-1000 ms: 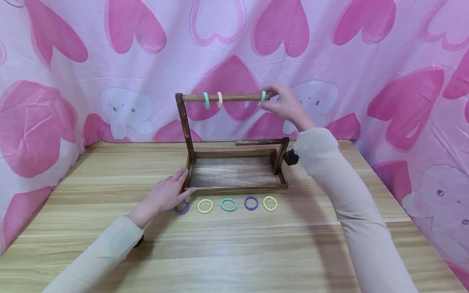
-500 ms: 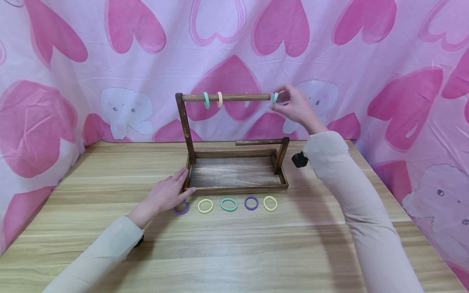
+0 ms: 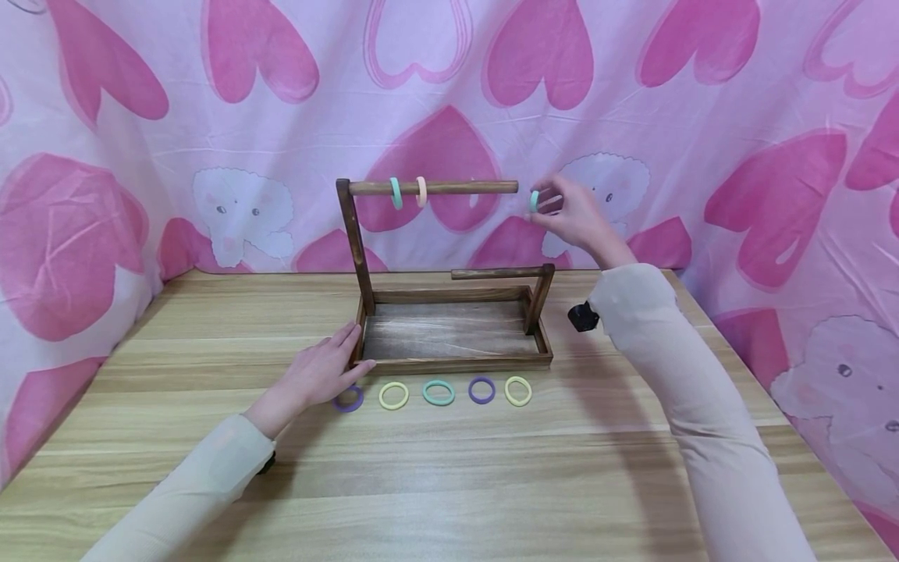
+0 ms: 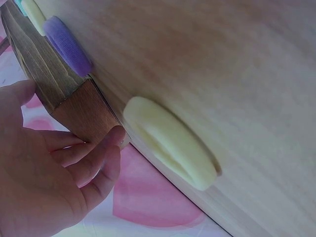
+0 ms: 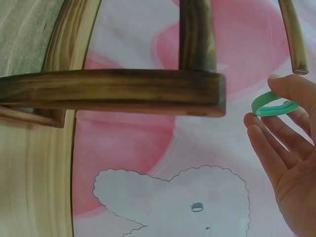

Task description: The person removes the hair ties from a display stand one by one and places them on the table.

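Observation:
My right hand (image 3: 572, 211) pinches a mint green hair tie (image 5: 261, 103) between thumb and fingertips, just right of the free end of the upper bar (image 3: 477, 187). This bar belongs to a dark wooden rack with a tray base (image 3: 456, 363). A green hair tie (image 3: 396, 193) and a peach hair tie (image 3: 421, 192) hang on the bar near the post. My left hand (image 3: 319, 371) rests at the tray's front left corner, thumb on the front rim and fingers against the side wall. Partly beneath that hand lies a purple hair tie (image 3: 349, 400).
In front of the tray lie a yellow (image 3: 393, 396), a green (image 3: 438, 393), a purple (image 3: 481, 390) and another yellow hair tie (image 3: 518, 391). The left wrist view shows a pale yellow hair tie (image 4: 170, 143) near the left hand. A shorter lower bar (image 3: 499, 273) stands at the rack's right.
The right hand has drawn the green hair tie rightward off the bar's free end, then slightly down and away from it. The left hand has stayed in place.

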Motion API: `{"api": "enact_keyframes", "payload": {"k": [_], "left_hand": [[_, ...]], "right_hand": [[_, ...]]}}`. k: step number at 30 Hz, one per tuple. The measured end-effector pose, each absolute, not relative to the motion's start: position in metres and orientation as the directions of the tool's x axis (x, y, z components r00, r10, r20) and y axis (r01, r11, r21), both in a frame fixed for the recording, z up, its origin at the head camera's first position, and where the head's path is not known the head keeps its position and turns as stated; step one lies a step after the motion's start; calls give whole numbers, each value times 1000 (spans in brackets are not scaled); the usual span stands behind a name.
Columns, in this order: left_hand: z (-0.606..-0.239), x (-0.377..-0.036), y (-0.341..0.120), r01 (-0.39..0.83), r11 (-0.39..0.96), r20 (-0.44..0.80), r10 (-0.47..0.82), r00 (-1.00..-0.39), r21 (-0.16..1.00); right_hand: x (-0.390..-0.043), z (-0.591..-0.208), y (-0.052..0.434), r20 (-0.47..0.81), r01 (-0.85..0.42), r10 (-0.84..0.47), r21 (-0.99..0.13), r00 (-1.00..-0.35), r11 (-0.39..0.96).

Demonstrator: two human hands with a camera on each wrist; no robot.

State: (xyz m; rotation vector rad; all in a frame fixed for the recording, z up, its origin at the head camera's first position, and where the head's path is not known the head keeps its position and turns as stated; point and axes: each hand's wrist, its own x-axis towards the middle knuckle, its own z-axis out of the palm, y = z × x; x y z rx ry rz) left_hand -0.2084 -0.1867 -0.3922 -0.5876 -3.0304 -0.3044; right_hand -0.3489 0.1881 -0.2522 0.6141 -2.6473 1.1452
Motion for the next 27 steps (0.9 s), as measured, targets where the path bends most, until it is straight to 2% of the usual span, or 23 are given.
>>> {"api": "enact_keyframes", "payload": {"k": [7,27], "left_hand": [[-391,-208,-186,375,907,79,366,-927,190],[-390,-208,-186,372,910,71,365,-928,184]], "right_hand": [[-345,-257,193,313,-441,-311,-635,-897,634],[-341,-278,204,358,-508,-361,-570,-861,646]]}}
